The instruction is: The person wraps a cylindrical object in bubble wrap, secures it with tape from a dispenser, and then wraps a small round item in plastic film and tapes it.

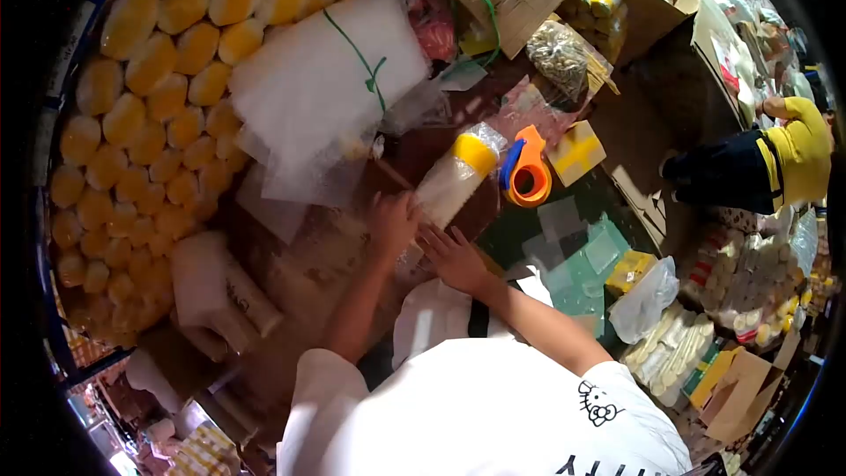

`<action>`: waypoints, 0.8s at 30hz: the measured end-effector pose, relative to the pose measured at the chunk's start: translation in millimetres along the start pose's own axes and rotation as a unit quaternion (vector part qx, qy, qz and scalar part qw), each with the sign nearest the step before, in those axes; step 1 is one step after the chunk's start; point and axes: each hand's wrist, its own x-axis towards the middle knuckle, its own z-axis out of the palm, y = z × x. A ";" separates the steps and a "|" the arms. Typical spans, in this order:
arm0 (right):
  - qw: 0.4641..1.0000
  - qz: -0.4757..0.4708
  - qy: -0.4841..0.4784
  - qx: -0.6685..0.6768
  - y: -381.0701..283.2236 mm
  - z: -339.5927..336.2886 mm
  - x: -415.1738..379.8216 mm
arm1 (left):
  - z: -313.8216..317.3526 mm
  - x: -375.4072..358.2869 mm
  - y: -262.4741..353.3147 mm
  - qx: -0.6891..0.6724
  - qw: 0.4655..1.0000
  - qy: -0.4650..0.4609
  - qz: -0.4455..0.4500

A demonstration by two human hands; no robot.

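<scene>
A plastic-wrapped bundle (445, 190) with a yellow tape band round its far end lies slanted on the table in front of me. My left hand (394, 224) is at its near left edge, fingers bent and closed against the wrapping. Against the near end rests my right hand (452, 259), its fingers stretched out and apart. Just right of the bundle stands an orange tape dispenser (529, 169) with a blue part. A stack of clear plastic sheets (326, 79), tied with green string, lies beyond my left hand.
Many yellow-banded rolls (150, 115) are piled high on the left. A yellow-taped cardboard piece (576, 153) and a clear bag of small items (559, 62) lie to the right. Another person in a yellow top (800, 150) is at far right, near open cartons.
</scene>
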 end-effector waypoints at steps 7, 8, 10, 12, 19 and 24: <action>0.995 -0.005 -0.086 -0.050 -1.6 4.8 34.2 | -20.0 -4.9 -37.5 -0.137 0.945 -0.243 -0.169; 0.995 -0.015 -0.087 -0.043 1.5 7.2 39.0 | -23.4 1.3 -43.6 -0.140 0.943 -0.287 -0.098; 0.994 -0.031 -0.090 -0.045 6.1 0.7 50.1 | -27.2 12.8 -44.7 -0.147 0.936 -0.318 -0.024; 0.974 -0.001 -0.226 0.005 7.0 -4.0 58.8 | -28.3 20.5 -44.7 -0.077 0.922 -0.379 -0.019; 0.990 -0.059 -0.126 -0.004 16.8 2.7 51.9 | -25.1 15.6 -54.2 -0.246 0.879 -0.389 -0.128; 0.978 -0.005 -0.201 0.057 16.1 -9.3 48.7 | -51.1 20.9 14.0 -0.187 0.872 -0.417 -0.174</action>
